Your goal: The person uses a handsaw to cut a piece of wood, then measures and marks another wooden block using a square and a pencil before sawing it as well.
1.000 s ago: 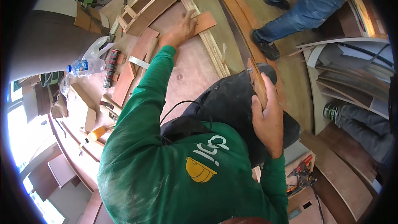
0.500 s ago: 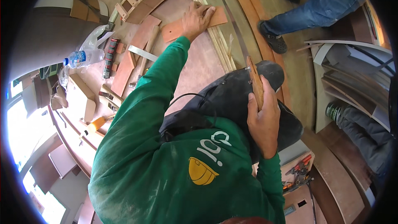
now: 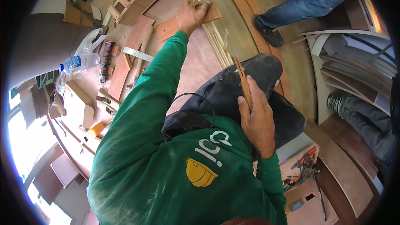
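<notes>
My left hand [image 3: 191, 16] is closed over a small flat reddish wooden board [image 3: 167, 30] with a dark hole near one end. That board lies across the edge of a pale layered wood strip [image 3: 211, 38]. In my right hand [image 3: 257, 118] is a narrow brown wooden piece [image 3: 245, 84], gripped between thumb and fingers above my bent knee. Its far end is split by a slot and points up and away from me. The two wooden pieces are apart.
To the left lie a hammer [image 3: 143, 56], a dark cartridge tube [image 3: 106, 61], a plastic bottle [image 3: 81, 62] and wooden planes [image 3: 107, 100]. Another person's legs [image 3: 287, 10] stand at the far right. Panels [image 3: 348, 68] are stacked on the right; tools [image 3: 307, 164] lie at lower right.
My right hand has shifted left with the narrow wooden piece, whose slotted end now sits closer to the layered strip. My left hand stays on the reddish board, its fingers more drawn together.
</notes>
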{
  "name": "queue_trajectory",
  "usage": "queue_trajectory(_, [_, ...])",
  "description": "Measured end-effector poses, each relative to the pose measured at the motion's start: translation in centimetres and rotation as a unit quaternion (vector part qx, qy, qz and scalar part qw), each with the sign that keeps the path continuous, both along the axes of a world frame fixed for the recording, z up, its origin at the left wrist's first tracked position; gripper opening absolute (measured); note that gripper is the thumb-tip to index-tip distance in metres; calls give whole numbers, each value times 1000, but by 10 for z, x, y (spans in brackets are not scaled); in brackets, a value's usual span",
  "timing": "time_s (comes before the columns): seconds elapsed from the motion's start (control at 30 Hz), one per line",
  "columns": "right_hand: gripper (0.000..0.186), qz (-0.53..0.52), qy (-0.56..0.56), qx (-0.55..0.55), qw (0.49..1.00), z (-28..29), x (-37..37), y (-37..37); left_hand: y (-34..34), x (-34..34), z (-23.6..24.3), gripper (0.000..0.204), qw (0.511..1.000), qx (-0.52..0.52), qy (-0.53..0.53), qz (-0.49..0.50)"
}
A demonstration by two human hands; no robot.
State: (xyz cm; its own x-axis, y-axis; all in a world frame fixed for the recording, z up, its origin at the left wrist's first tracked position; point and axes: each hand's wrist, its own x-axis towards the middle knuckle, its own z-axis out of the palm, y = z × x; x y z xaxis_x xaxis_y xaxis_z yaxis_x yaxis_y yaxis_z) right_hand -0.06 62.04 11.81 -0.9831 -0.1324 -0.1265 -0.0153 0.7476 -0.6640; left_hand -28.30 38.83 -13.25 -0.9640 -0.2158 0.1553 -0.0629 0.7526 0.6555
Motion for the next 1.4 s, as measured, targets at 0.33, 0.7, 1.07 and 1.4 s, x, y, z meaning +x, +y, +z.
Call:
queue_trajectory(0.33, [55, -66, -112, -12, 991, 23, 26, -4, -1, 1, -2, 58, 1000, -11, -1, -5])
queue_trajectory(0.7, [52, -48, -47, -11, 998, 5, -1, -10, -6, 8, 4, 36, 979, -104, 138, -112])
queue_trajectory(1.07, [48, -40, -25, -5, 999, 6, 4, -10, -5, 9, 21, 37, 997, 9, 39, -59])
queue_trajectory(1.4, [51, -31, -23, -11, 999, -18, -57, -31, -9, 7, 8, 25, 967, -153, 149, -136])
